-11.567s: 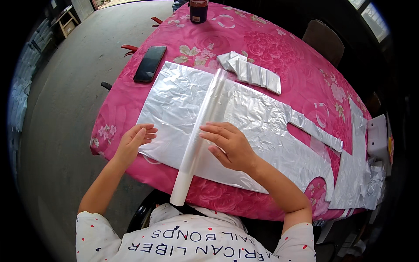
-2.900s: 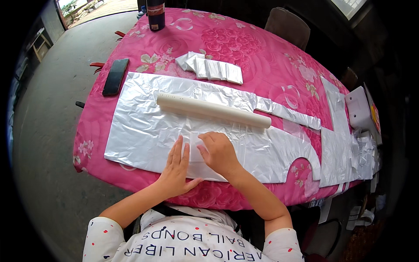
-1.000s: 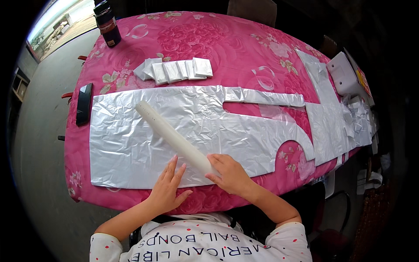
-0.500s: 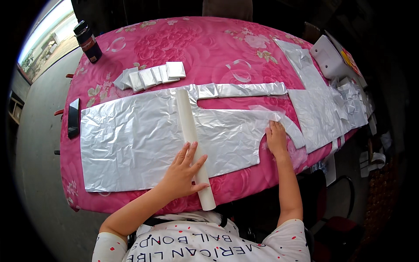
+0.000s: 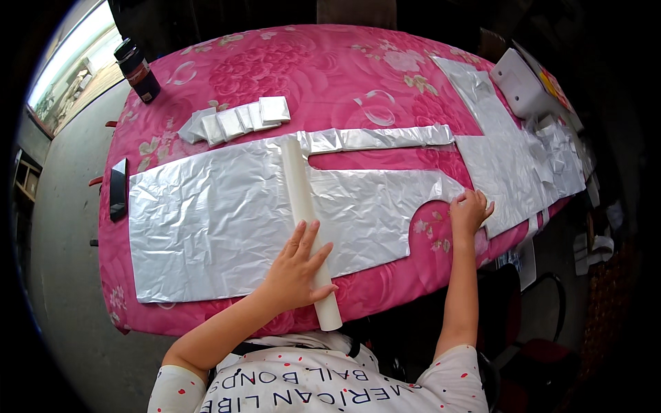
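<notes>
A thin, crinkled silvery-white plastic apron (image 5: pixel 206 220) lies flat across the table, with a long strip along its far side and a curved cut-out at its right. Across its middle rests a white tube (image 5: pixel 298 186), its near end reaching past the apron's edge. My left hand (image 5: pixel 296 268) lies on the lower part of this tube, open, fingers spread. At the apron's narrow right tip is my right hand (image 5: pixel 469 212), its fingers closed in a pinch on the plastic; the pinched bit is mostly hidden.
Pink flowered cloth (image 5: pixel 310 69) covers the table. Small folded silvery packets (image 5: pixel 237 122) lie beyond the apron. A dark jar (image 5: pixel 138 72) stands far left, near a black object (image 5: pixel 118 189). More plastic sheets (image 5: pixel 499 179), crumpled plastic (image 5: pixel 558 155) and a white container (image 5: pixel 516 79) are at right.
My right hand has moved right and slightly nearer, its fingers now pinched. The loose plastic at the tip has shifted, baring pink cloth in the cut-out. My left hand stays on the tube.
</notes>
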### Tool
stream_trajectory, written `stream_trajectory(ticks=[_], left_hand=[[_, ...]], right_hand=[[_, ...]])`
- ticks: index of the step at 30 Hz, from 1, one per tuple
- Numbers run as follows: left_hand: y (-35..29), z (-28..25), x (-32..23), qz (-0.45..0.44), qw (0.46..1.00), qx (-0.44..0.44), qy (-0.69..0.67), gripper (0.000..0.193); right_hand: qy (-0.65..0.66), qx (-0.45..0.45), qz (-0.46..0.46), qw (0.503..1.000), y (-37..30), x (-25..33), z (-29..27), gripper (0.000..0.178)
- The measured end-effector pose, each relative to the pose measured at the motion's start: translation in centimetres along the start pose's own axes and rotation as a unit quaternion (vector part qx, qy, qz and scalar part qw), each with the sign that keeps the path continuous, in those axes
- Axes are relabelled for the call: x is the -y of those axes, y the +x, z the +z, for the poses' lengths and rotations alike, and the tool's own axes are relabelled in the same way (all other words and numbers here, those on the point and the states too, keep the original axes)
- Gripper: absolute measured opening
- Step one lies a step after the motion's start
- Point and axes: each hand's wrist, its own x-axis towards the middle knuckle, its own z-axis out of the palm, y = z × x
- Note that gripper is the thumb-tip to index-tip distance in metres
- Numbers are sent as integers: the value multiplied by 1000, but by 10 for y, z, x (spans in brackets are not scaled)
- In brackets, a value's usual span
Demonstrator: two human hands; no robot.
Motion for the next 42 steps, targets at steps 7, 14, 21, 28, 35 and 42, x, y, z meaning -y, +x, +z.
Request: stream_trajectory(ticks=[7, 14, 21, 28, 35, 42], left_hand=[[-8, 2, 7, -17, 998, -30, -60, 68], [-58, -17, 42, -268, 530, -45, -804, 37], [-78, -24, 43, -387, 695, -29, -606, 33], [-73, -24, 44, -346, 652, 2, -675, 23], [-61, -14, 34, -317, 595, -25, -738, 23], [-66, -18, 43, -367, 582, -25, -725, 19]], right_hand=[[514, 273, -17, 813, -64, 128, -75, 21], [501, 549, -301, 597, -143, 199, -112, 72], [466, 570, -291, 611, -154, 210, -112, 50], [499, 453, -168, 719, -168, 211, -113, 29], [555, 441, -74, 702, -169, 215, -108, 17], [630, 349, 111, 684, -90, 116, -71, 8]])
